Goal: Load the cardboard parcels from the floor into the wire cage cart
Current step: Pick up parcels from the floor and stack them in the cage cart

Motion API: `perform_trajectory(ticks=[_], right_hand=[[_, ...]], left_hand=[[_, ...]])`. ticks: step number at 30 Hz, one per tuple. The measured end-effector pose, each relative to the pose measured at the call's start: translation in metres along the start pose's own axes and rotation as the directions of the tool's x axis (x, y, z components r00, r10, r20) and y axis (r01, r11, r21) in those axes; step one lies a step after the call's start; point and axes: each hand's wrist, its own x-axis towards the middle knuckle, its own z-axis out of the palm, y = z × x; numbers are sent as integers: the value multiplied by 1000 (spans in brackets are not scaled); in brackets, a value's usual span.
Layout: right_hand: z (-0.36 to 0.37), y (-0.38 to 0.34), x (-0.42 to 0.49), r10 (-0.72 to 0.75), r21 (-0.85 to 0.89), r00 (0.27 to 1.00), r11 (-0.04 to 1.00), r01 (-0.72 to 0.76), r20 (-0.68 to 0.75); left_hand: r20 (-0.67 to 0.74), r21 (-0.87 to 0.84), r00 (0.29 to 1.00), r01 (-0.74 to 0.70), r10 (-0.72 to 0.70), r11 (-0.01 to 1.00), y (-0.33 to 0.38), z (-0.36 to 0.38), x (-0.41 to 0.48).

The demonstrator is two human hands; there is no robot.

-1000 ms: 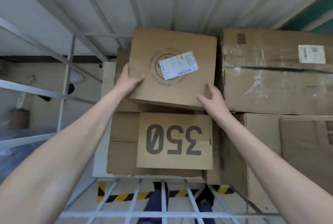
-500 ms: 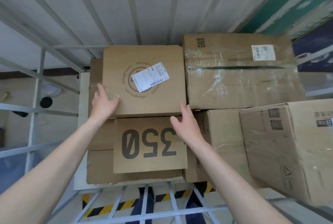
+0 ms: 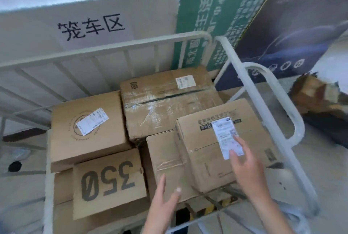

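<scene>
Several cardboard parcels lie inside the white wire cage cart (image 3: 116,47). At the left sits a parcel with a round logo and a white label (image 3: 86,130), above a box printed 350 (image 3: 109,183). A large taped parcel (image 3: 167,100) fills the back. At the right front a labelled parcel (image 3: 212,149) rests on a lower taped box (image 3: 165,160). My left hand (image 3: 165,198) lies with straight fingers against the lower taped box. My right hand (image 3: 246,166) rests with straight fingers on top of the labelled parcel, touching its white label.
A white board with black characters (image 3: 90,26) stands behind the cart, with a green sign (image 3: 216,7) and a dark poster (image 3: 293,26) to its right. A crumpled cardboard piece (image 3: 316,94) lies on the floor at the right. Yellow-black floor tape (image 3: 209,209) shows under the cart.
Both hands left the round-logo parcel at the left and moved right to the labelled parcel and the taped box under it. The view lifted and swung right.
</scene>
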Motion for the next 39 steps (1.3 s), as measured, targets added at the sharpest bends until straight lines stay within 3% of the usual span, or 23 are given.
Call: perform_trajectory(ticks=[2,5,9,14,19,22,26,30,36,39], right_hand=[[-36,38,28,85,-88,992,992,-93,-89],[-58,78,61,196,-163,978,965,-205,-70],[-39,96,71,153,-414,985,894,-170,-75],[-32,103,77,245,-380,962,884,-274,-123],[-6,100,35,403,-207,909,903,-376,108],[35,71,-20,451,-86,844,891,-446,289],[110,19,-93,341,-25,803,926,-377,489],[191,-29,-136,234,34,746,945,-325,624],[303,-52,-143,251,32,665,924,-382,703],[336,-38,-124,283,38,690,911,-410,666]], left_hand=[[1,-48,1000,23,-23,999,16,36,5],[-1,-92,998,56,-57,994,33,72,21],[-16,-153,996,80,-83,985,37,93,50],[-38,-230,997,51,-62,972,27,85,66],[-46,-259,999,15,-28,966,-6,10,39],[-90,-255,993,57,-82,965,-36,-52,1],[-284,-227,945,95,-159,969,-84,-167,-56],[-339,-260,926,77,-166,963,-139,-265,-84],[-375,-312,881,175,-290,934,-194,-354,-34],[-370,-340,874,187,-314,922,-204,-357,17]])
